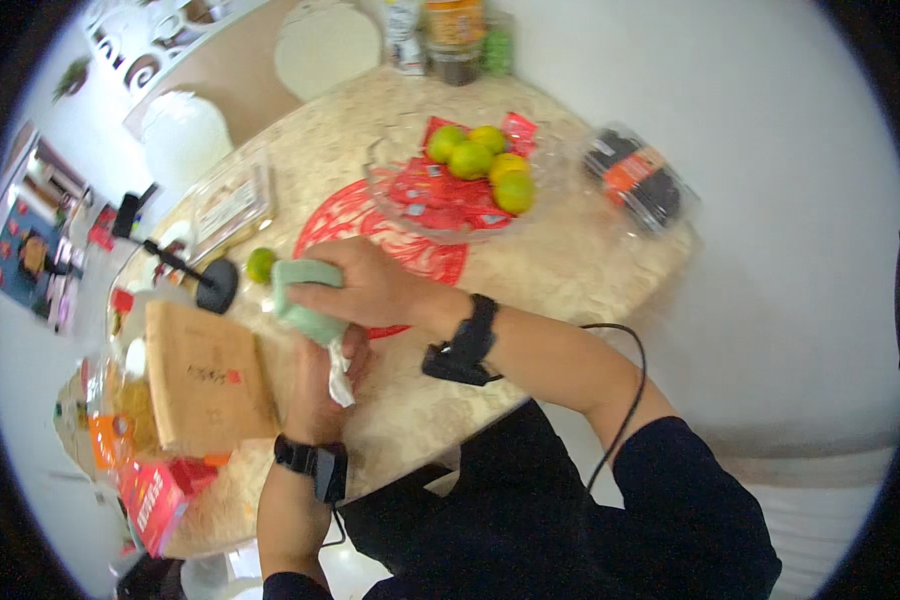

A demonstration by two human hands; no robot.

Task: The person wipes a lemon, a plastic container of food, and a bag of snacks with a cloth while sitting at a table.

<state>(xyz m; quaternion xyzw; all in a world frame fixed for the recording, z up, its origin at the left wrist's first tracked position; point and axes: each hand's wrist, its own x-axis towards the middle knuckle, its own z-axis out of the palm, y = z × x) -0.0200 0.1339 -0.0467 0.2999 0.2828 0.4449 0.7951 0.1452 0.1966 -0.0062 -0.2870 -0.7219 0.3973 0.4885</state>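
Note:
My right hand (375, 285) is closed round a light green, soft-edged block (308, 275); the frame does not show whether it is a folded cloth or a packet. Just below it, my left hand (320, 385) is closed, with a crumpled white tissue (340, 378) sticking out by its fingers. The two hands almost meet under the green block, which hides part of the left fingers. A green citrus fruit (261, 265) lies beside the block. Beneath the hands are the table (420, 375) and a red patterned round mat (335, 225).
A glass bowl (385, 165) with several citrus fruits and red packets stands on the mat. A clear box of dark fruit (640, 180) is at right, jars (455, 40) at the back. At left are a wooden box (210, 380), a black stand (215, 287) and a red box (160, 500).

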